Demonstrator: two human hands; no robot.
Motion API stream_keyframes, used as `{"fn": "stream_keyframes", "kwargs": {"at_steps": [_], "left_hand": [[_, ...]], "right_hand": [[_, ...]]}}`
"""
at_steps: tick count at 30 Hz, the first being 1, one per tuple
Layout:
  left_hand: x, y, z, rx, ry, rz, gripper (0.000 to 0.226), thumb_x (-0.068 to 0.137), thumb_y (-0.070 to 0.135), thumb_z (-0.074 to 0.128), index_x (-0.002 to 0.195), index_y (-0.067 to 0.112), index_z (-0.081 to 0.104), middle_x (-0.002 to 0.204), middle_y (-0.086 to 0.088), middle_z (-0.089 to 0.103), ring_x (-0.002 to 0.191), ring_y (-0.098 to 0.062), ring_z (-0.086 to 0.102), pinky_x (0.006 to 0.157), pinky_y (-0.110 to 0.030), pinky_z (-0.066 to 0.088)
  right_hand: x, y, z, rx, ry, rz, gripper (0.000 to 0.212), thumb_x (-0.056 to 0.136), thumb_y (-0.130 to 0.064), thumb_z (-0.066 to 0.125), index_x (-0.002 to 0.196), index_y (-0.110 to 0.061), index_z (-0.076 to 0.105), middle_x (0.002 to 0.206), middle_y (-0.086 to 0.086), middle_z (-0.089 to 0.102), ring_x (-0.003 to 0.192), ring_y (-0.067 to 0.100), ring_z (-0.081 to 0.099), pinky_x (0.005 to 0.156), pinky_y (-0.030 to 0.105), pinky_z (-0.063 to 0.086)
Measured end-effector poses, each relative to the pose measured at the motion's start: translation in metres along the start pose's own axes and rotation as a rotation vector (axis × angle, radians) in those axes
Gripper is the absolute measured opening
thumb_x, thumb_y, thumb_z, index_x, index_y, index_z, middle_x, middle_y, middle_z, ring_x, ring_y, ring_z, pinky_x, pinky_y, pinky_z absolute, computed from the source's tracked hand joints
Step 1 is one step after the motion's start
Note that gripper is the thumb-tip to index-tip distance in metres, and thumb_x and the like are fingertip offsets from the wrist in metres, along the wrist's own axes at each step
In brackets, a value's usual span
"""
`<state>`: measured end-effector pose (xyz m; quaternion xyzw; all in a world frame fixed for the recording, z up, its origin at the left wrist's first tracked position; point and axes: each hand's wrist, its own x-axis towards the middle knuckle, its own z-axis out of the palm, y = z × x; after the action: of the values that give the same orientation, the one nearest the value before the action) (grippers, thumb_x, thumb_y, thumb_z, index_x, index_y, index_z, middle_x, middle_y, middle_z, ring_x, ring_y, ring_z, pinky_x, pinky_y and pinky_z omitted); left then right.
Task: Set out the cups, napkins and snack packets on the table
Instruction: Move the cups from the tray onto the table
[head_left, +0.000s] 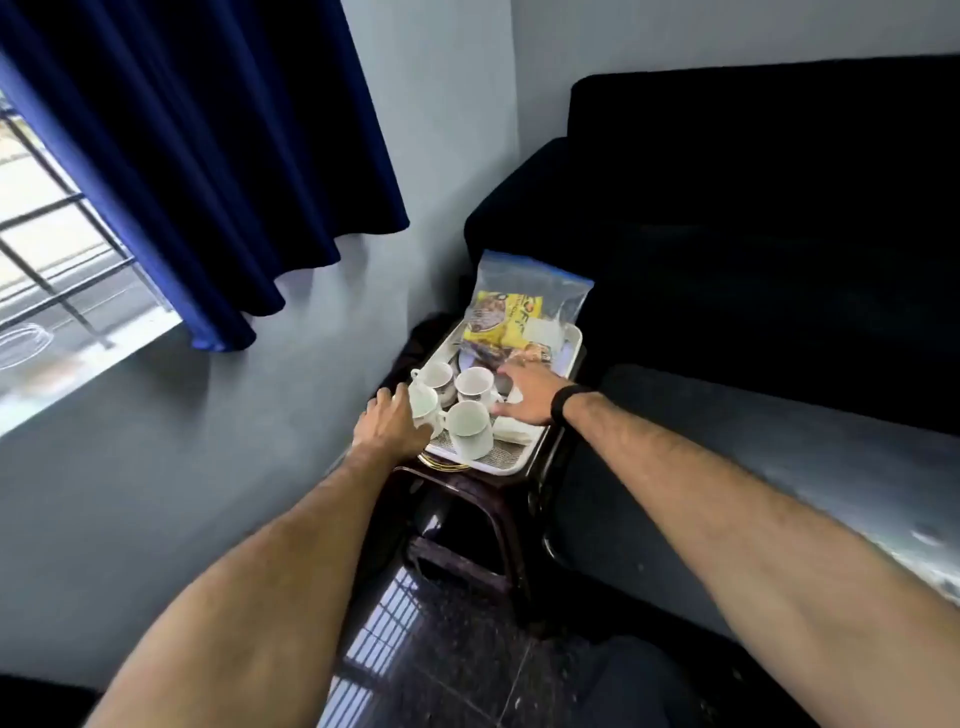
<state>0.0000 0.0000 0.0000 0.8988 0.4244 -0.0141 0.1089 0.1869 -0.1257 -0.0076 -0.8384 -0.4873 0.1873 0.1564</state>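
A white tray (570, 347) sits on a dark stool (467, 499). On it stand several white cups (474, 385), one nearest me (470, 427). A clear zip bag (524, 291) at the tray's far end holds a yellow snack packet (501, 317). Folded white napkins (511, 431) lie at the tray's right edge. My left hand (389, 423) rests at the tray's left rim, touching the leftmost cup (423, 404); its grip is hidden. My right hand (527, 392) hovers open over the tray's right side, fingers spread above the cups and napkins.
A dark sofa (753, 218) stands right behind and beside the stool. A grey table surface (779, 467) runs under my right arm. A blue curtain (208, 156) and barred window (47, 249) are at left; the grey wall is close to the stool.
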Motion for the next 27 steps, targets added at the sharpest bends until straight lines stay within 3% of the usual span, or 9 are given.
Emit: {"fn": "stream_keyframes", "kwargs": {"at_steps": [6, 9, 13, 18, 27], "left_hand": [[0.016, -0.015, 0.027, -0.119, -0.084, -0.151, 0.085, 0.081, 0.052, 0.063, 0.148, 0.015, 0.026, 0.140, -0.015, 0.042, 0.130, -0.034, 0.044, 0.102, -0.047, 0.041], [0.029, -0.006, 0.035, -0.286, -0.045, -0.220, 0.078, 0.082, 0.057, 0.058, 0.145, 0.019, 0.031, 0.138, -0.015, 0.044, 0.128, -0.035, 0.046, 0.104, -0.048, 0.042], [0.048, 0.003, 0.039, -0.291, -0.032, -0.236, 0.085, 0.079, 0.044, 0.067, 0.149, 0.027, 0.022, 0.140, -0.015, 0.040, 0.129, -0.035, 0.045, 0.104, -0.047, 0.042], [0.062, 0.011, 0.038, -0.217, -0.043, -0.283, 0.075, 0.072, 0.043, 0.076, 0.137, 0.025, 0.042, 0.131, -0.012, 0.049, 0.125, -0.032, 0.049, 0.098, -0.048, 0.047], [0.036, 0.018, 0.008, -0.160, 0.113, -0.143, 0.063, 0.075, 0.036, 0.074, 0.128, 0.023, 0.042, 0.123, -0.012, 0.048, 0.117, -0.034, 0.050, 0.089, -0.048, 0.047]], "right_hand": [[0.023, -0.031, 0.044, 0.008, -0.149, -0.083, 0.074, 0.078, -0.044, 0.073, 0.142, -0.034, 0.036, 0.135, 0.011, 0.046, 0.127, 0.032, 0.047, 0.105, 0.041, 0.040], [0.032, -0.033, 0.057, -0.017, -0.163, -0.095, 0.075, 0.078, -0.041, 0.071, 0.143, -0.039, 0.032, 0.129, 0.010, 0.045, 0.121, 0.035, 0.050, 0.097, 0.040, 0.044], [0.041, -0.030, 0.068, -0.080, -0.109, -0.101, 0.075, 0.076, -0.040, 0.074, 0.142, -0.037, 0.037, 0.126, 0.008, 0.042, 0.119, 0.033, 0.050, 0.090, 0.037, 0.044], [0.041, -0.026, 0.077, -0.017, -0.035, -0.096, 0.070, 0.075, -0.038, 0.073, 0.137, -0.033, 0.040, 0.121, 0.008, 0.044, 0.115, 0.033, 0.051, 0.089, 0.039, 0.048], [0.014, -0.020, 0.042, 0.204, 0.100, -0.060, 0.071, 0.066, -0.048, 0.082, 0.126, -0.031, 0.047, 0.123, 0.005, 0.050, 0.110, 0.027, 0.054, 0.087, 0.034, 0.046]]}}
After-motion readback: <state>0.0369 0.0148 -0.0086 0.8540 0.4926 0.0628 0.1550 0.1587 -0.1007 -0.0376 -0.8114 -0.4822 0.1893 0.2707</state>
